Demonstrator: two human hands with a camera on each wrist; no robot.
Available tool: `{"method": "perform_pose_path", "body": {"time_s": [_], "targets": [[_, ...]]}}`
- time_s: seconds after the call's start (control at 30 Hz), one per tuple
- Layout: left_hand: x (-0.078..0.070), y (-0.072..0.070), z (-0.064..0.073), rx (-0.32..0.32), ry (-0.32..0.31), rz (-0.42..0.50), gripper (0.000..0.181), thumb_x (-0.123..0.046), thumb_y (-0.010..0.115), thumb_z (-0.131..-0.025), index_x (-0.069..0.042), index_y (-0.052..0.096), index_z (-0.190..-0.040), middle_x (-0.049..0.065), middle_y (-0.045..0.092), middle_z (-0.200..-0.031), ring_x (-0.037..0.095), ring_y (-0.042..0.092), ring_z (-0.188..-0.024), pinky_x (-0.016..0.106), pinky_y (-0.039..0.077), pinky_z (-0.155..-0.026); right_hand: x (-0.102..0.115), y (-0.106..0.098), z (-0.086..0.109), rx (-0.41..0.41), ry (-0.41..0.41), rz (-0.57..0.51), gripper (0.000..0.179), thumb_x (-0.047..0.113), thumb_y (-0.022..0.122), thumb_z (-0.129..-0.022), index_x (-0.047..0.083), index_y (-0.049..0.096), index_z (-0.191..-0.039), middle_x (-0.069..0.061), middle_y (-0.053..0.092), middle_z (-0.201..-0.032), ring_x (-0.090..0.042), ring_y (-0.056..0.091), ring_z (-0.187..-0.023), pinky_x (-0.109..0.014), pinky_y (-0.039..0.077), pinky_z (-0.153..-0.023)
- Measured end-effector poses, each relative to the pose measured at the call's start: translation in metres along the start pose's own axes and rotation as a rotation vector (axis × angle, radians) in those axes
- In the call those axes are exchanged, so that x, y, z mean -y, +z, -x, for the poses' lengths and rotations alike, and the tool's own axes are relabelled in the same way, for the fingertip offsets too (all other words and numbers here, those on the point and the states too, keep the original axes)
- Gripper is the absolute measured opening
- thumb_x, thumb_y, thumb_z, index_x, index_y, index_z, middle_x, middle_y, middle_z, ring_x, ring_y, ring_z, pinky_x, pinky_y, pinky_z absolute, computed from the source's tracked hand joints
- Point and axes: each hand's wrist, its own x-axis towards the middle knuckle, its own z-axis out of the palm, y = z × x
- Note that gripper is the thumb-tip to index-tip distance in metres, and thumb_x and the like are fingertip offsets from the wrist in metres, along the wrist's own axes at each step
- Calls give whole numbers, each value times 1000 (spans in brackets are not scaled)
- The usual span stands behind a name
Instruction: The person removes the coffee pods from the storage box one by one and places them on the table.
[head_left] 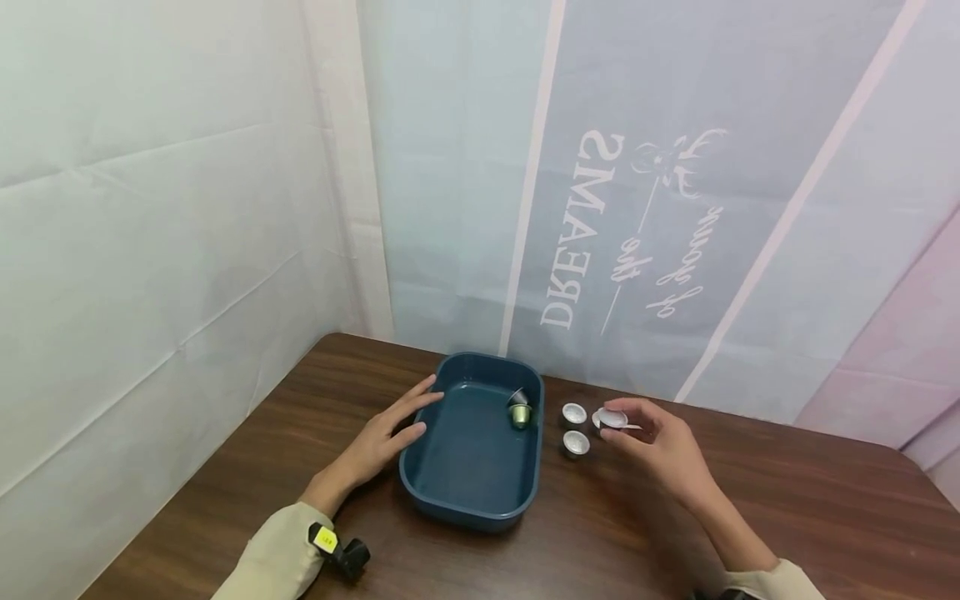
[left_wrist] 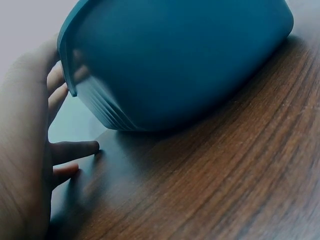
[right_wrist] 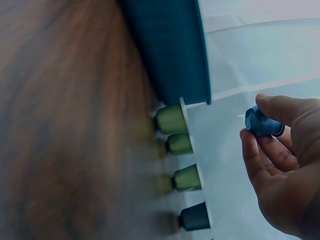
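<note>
My right hand (head_left: 671,454) pinches a blue coffee capsule (right_wrist: 262,123) between thumb and fingers, above the table to the right of a dark blue tray (head_left: 468,475). In the tray, near its right wall, lie a green capsule (head_left: 521,417) and a dark capsule (head_left: 518,397). Beside the tray, in the right wrist view, three green capsules (right_wrist: 187,177) and a dark blue one (right_wrist: 195,217) stand lid to one side in a row. My left hand (head_left: 378,442) rests at the tray's left rim, its fingers spread and extended.
The brown wooden table (head_left: 787,492) extends to both sides. A printed fabric curtain (head_left: 450,208) hangs behind its far edge, and a pale fabric wall (head_left: 187,233) rises along the left.
</note>
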Motion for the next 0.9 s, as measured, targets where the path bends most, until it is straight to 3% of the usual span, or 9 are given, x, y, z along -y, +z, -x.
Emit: {"method": "perform_pose_path", "body": {"time_s": [0.17, 0.37, 0.5, 0.9], "targets": [[17, 4, 2, -17, 13, 10, 46, 1, 47, -97, 1, 41, -142, 22, 21, -154, 41, 22, -139, 66, 24, -101, -10, 4, 7, 0, 16, 21, 32, 17, 80, -79, 9, 64, -105, -5, 67, -99, -14, 66, -88, -24, 53, -77], [40, 6, 5, -19, 23, -20, 48, -5, 48, -98, -11, 41, -146, 11, 20, -157, 31, 22, -141, 63, 27, -102, -19, 3, 13, -1, 26, 51, 30, 18, 80, -79, 12, 62, -102, -3, 67, -99, -14, 65, -87, -23, 52, -78], [42, 7, 6, -14, 22, -11, 47, -11, 48, -100, -15, 40, -147, 5, 19, -158, 25, 20, -142, 61, 26, -103, -24, 2, 15, -5, 17, 37, 30, 16, 80, -79, 12, 62, -102, -3, 67, -100, -12, 65, -88, -24, 52, -78], [43, 8, 4, 1, 17, -17, 46, -15, 46, -101, -13, 40, -147, 5, 19, -158, 24, 20, -143, 62, 26, -103, -48, 13, 24, -61, -38, -37, 30, 2, 81, -75, 10, 64, -99, -6, 61, -107, -7, 65, -93, -24, 53, -75]]}}
